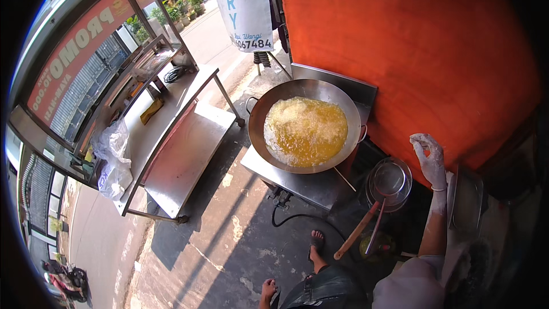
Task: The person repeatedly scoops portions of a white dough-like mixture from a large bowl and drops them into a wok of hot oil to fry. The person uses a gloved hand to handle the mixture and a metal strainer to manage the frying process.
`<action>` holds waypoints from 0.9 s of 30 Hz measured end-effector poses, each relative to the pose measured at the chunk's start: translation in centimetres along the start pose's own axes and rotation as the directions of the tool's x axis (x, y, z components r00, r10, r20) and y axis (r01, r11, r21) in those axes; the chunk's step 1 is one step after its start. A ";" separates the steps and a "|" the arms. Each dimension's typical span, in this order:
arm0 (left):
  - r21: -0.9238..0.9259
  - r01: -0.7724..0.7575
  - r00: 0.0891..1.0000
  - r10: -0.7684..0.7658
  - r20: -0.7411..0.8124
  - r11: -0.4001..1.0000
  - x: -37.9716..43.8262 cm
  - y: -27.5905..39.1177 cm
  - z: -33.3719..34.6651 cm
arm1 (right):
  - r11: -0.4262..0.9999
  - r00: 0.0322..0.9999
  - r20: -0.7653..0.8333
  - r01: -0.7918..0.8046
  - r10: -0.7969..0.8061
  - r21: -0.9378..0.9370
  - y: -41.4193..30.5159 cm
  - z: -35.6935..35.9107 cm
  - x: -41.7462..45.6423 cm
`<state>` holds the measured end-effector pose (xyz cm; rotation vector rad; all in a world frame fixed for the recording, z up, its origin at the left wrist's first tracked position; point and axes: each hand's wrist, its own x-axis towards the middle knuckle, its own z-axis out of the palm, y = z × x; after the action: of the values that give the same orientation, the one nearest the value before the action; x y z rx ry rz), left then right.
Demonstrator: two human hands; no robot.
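Note:
My right hand (430,156), in a thin glove coated with white powder, is raised beside the orange cloth. Its thumb and fingertips meet around a small gap, with nothing visible between them. Low in the view, my bare left hand (269,287) hangs with curled fingers; whether it holds anything is unclear. Ahead, a large two-handled metal wok (257,124) rests on a steel stove stand (296,182). Yellow oil in it foams around pale, crumbly batter (302,116). A thin stick (344,179) projects from beneath the wok's near edge. Round strainers (389,178) with long handles lie between the wok and my right arm.
A steel food cart (188,154) with plastic bags (115,161) stands left. An orange cloth (386,38) hangs beyond the stove. A black hose (300,215) curves below it near my foot (317,240). A metal tray (467,199) is at right; a motorcycle (68,283) is on the street.

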<state>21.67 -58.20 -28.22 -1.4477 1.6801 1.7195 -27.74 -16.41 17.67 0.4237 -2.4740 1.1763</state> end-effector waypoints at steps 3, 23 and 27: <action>0.232 -0.157 0.985 0.136 0.103 0.960 2.0 0.8 0.0 | 0.982 0.981 -0.093 -0.178 0.171 -0.064 -1.4 -10.6 -10.8; 0.068 -0.651 0.236 0.117 0.965 0.756 -19.4 10.7 27.4 | 0.655 0.915 -0.280 -0.403 0.289 -0.640 12.8 -30.3 -48.6; -0.002 -0.666 0.153 0.138 0.979 0.746 -25.4 13.1 32.6 | 0.431 0.673 -0.125 -0.593 0.729 -0.680 20.2 -30.7 -43.7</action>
<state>8.42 -22.48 -7.46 0.4716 1.5223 1.6376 8.63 24.82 2.37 -0.7907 -3.1047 0.2969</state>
